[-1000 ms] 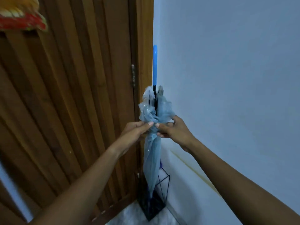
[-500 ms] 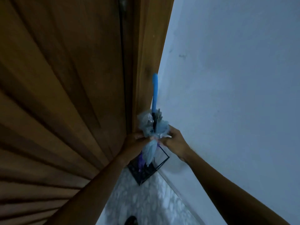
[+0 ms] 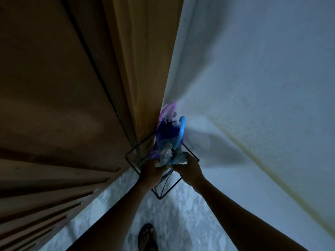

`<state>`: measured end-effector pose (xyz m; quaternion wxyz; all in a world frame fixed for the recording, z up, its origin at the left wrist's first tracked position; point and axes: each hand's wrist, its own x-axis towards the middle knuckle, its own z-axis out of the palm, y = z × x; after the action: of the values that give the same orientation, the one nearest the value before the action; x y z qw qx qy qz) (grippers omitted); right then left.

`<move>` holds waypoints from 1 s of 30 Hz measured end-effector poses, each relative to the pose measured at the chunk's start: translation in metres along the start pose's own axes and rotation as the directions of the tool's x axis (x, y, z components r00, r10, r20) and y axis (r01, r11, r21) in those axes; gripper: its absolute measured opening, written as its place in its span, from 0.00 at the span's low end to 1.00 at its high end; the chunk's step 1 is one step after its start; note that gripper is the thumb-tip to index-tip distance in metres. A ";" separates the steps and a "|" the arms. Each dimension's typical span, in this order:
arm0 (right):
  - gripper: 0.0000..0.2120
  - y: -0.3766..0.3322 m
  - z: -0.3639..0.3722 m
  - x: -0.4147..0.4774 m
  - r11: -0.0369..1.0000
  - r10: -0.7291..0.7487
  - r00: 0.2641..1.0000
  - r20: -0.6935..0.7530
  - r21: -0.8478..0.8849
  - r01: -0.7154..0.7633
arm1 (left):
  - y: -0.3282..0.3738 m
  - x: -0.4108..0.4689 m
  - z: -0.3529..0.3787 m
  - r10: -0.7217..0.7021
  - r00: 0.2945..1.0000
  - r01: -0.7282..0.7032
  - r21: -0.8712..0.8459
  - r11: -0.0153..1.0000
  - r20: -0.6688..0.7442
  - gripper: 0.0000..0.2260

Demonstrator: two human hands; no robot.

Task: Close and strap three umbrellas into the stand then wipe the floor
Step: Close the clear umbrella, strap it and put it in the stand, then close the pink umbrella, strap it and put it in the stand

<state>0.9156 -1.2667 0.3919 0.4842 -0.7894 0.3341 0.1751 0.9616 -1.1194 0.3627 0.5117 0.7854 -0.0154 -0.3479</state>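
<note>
A folded clear-blue umbrella (image 3: 167, 154) with a curved blue handle (image 3: 181, 132) stands in a black wire umbrella stand (image 3: 164, 192) in the corner. My left hand (image 3: 151, 169) and my right hand (image 3: 187, 167) both pinch the bunched canopy just below the handle. A purple umbrella (image 3: 163, 134) with a pale purple handle (image 3: 167, 109) stands behind it in the same stand. The lower part of both umbrellas is hidden by my hands.
A slatted wooden door (image 3: 63, 124) and its frame (image 3: 145, 69) rise on the left, a pale wall (image 3: 253, 87) on the right. The floor (image 3: 172, 214) is light marbled tile. My sandalled foot (image 3: 146, 236) stands near the stand.
The blue umbrella has gone down into the stand with both hands still on it. The view has tilted downward, showing the purple umbrella, the floor and my foot.
</note>
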 end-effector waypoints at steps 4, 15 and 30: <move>0.20 -0.003 0.000 0.015 0.992 0.047 0.999 -0.028 -0.115 -0.049 | -0.004 0.012 0.009 -0.040 0.999 0.040 0.013 0.999 -0.021 0.09; 0.33 -0.038 -0.036 -0.059 0.993 0.076 0.988 -0.134 -0.079 -0.088 | 0.047 -0.047 -0.017 -0.148 0.989 0.150 -0.122 0.981 0.022 0.19; 0.17 -0.023 -0.018 -0.360 0.951 -0.285 0.908 0.307 -0.025 0.307 | 0.051 -0.464 -0.010 -0.331 0.778 0.155 -0.348 0.925 -0.534 0.05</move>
<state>0.6727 -1.1463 0.6312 0.5211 -0.8123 0.1263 0.2294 0.6329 -0.9593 0.6529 0.5492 0.7670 0.2947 -0.1524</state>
